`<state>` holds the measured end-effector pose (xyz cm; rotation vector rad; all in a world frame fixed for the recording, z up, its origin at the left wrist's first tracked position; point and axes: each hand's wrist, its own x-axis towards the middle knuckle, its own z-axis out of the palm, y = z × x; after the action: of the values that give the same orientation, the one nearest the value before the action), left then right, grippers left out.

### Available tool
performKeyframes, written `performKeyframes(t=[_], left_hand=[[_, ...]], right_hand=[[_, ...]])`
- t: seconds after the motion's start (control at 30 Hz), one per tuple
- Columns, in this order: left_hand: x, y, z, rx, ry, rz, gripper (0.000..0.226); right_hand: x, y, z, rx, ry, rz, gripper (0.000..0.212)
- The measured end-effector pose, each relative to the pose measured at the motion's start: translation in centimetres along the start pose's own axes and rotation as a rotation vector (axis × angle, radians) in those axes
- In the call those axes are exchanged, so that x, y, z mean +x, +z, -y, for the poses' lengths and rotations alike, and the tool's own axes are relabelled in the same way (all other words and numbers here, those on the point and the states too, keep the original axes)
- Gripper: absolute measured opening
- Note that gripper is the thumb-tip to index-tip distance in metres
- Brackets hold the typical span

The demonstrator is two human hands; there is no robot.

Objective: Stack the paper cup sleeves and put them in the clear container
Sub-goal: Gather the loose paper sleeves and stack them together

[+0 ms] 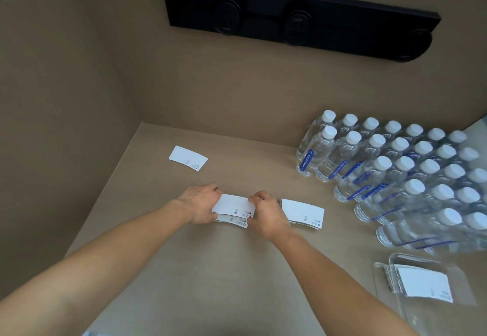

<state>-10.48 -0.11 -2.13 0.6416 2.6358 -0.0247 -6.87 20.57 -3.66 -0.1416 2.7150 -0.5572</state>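
A small stack of flat white paper cup sleeves (234, 210) lies on the tan counter at the centre. My left hand (201, 204) grips its left end and my right hand (267, 213) grips its right end; the top sleeve sits slightly offset from those under it. A second stack of sleeves (303, 213) rests just right of my right hand. One single sleeve (188, 157) lies apart at the back left. The clear container (427, 306) stands at the front right and holds a stack of sleeves (421, 281).
Many clear water bottles (395, 167) with white caps and blue labels stand packed in rows at the right. A black panel (297, 17) hangs on the back wall. Tan walls close the counter at the left and rear.
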Motion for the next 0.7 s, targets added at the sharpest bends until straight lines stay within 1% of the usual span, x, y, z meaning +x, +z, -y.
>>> performKeyframes(t=[0.13,0.37,0.6,0.7], left_hand=[[0.1,0.3,0.1,0.019,-0.008,0.011,0.04],[0.3,0.9,0.8,-0.01,-0.033,0.022,0.038],[0.3,2.5,0.6,-0.032,-0.029,0.072,0.034],[0.4,2.9,0.3,-0.051,-0.034,0.077,0.036]], right_hand=[[0.2,0.7,-0.2,0.009,-0.023,0.025,0.052],[1.1,1.6,-0.2,0.01,-0.052,0.032,0.048],[1.0,2.9,-0.3,-0.017,-0.004,0.091,0.048],[1.0,3.2,-0.5,0.027,0.038,0.099,0.049]])
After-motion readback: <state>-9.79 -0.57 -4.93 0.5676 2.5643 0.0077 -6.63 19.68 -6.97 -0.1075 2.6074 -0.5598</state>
